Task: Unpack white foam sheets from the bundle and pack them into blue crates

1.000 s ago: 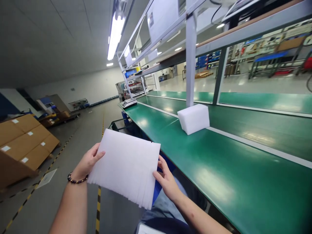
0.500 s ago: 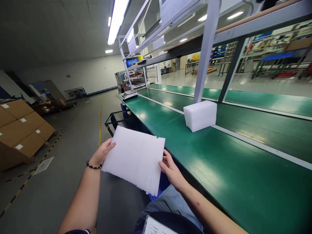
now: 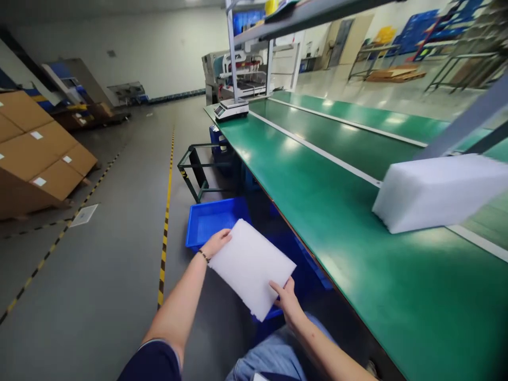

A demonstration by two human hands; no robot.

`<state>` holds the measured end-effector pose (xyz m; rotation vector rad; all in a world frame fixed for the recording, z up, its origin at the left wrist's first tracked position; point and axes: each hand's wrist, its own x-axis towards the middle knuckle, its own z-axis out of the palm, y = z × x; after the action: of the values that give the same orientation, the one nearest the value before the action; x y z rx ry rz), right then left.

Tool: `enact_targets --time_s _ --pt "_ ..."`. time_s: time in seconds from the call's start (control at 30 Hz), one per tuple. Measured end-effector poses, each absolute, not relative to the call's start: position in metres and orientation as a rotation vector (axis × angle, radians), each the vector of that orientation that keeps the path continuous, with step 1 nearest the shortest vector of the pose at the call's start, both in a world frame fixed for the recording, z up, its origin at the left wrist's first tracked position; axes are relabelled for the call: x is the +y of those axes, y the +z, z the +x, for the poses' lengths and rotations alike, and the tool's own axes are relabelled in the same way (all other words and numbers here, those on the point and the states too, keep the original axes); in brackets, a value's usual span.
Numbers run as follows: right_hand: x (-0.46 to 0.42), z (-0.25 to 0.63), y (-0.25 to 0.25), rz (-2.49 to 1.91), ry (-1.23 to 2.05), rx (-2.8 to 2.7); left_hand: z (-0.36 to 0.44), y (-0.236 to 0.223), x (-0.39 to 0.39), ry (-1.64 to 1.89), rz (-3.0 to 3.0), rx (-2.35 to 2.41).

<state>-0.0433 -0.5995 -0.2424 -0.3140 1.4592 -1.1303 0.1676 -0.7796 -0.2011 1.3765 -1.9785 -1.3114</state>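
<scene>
Both hands hold a thin white foam sheet (image 3: 252,270), tilted over the blue bins beside the bench. My left hand (image 3: 216,242) grips its upper left edge, with the thumb on top. At the lower right edge my right hand (image 3: 288,299) pinches the sheet, thumb above and fingers mostly hidden. The lower edge looks a little ragged. A blue plastic bin (image 3: 191,233) stands on the floor just beyond the sheet. More blue plastic shows under it, its shape partly hidden. On the green bench to the right rests a white foam block (image 3: 440,198).
The green bench (image 3: 317,211) runs away along my right, with a scale (image 3: 231,109) at its far end. A dark metal frame (image 3: 198,174) stands beyond the bin. Stacked cartons (image 3: 43,153) are at left, past yellow-black floor tape (image 3: 163,254).
My view has turned down and come nearer the bench's far end. The foam sheet, still in both hands, has moved right and lower, over the blue bins now in view.
</scene>
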Motion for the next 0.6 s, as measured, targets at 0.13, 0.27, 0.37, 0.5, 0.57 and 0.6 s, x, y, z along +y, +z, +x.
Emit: enact_targets --time_s 0.13,0.27,0.37,0.5,0.57,0.6 --pt "-0.619 -0.058 -0.297 -0.157 -1.023 1.636 0.108 -0.277 -0.826 -1.425 1.462 -2.073" --pt "-0.633 -0.069 -0.344 -0.053 -0.921 1.74 0.062 -0.339 -0.852 -1.52 1.539 -2.181" --pt "-0.638 -0.075 -0.366 -0.006 -0.829 1.756 0.041 -0.373 -0.861 -1.554 1.595 -2.279" --pt "-0.64 -0.075 -0.384 0.026 -0.659 1.727 0.029 -0.402 -0.868 -1.546 1.652 -2.418" --pt "-0.64 -0.074 -0.39 0.013 -0.557 1.679 0.027 -0.412 -0.871 -1.536 1.677 -2.492" --pt "-0.639 -0.074 -0.393 -0.004 -0.501 1.651 0.026 -0.416 -0.872 -1.529 1.692 -2.53"
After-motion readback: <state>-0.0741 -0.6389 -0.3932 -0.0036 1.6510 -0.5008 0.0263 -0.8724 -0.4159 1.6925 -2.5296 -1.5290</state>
